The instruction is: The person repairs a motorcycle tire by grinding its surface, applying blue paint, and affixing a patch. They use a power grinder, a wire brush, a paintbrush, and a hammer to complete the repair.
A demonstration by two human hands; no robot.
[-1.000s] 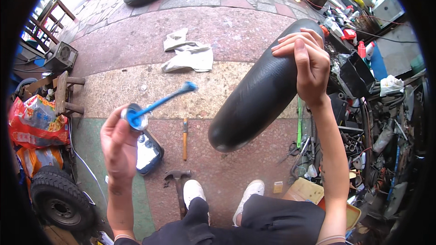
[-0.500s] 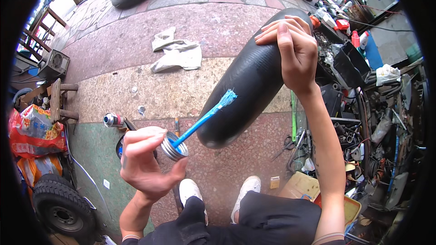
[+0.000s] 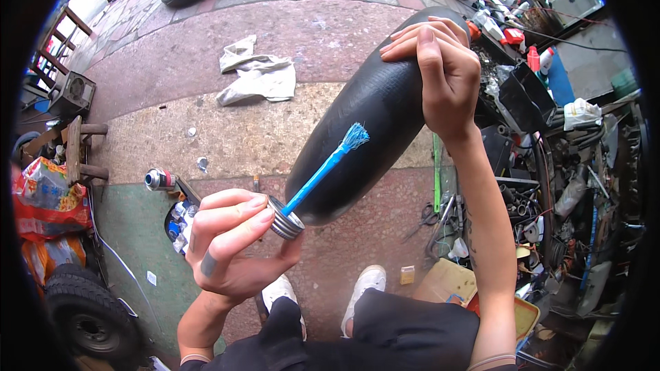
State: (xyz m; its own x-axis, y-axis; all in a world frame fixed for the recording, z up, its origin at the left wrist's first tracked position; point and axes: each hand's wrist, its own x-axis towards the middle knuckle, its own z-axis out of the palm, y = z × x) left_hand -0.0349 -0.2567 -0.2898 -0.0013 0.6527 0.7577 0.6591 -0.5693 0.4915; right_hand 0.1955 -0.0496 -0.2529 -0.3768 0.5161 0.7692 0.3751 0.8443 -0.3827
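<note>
Between the thumb and fingers of my left hand (image 3: 237, 251) is a ribbed metal screw cap with a blue brush (image 3: 316, 180) fixed in it. The brush's frayed blue bristles point up and away, in front of the black rubber inner tube (image 3: 364, 113); whether they touch it I cannot tell. My right hand (image 3: 447, 69) is wrapped over the tube's far upper end, fingers across the top, and holds it slantwise above the floor. Left of my left hand an opened can (image 3: 159, 179) stands near a small container (image 3: 180, 223) of blue and white bits, partly hidden by the hand.
A white cloth (image 3: 258, 75) lies on the floor ahead. Tools, parts and bottles crowd the right side, with scissors (image 3: 423, 220) and a green strip (image 3: 436, 172) at its edge. A wheel (image 3: 93, 319), red bags (image 3: 51, 199) and a wooden stool (image 3: 86, 150) stand left.
My left hand has moved slightly right, its fingers now further round the cap, and the brush has swung more upright. The right hand keeps its hold on the tube.
</note>
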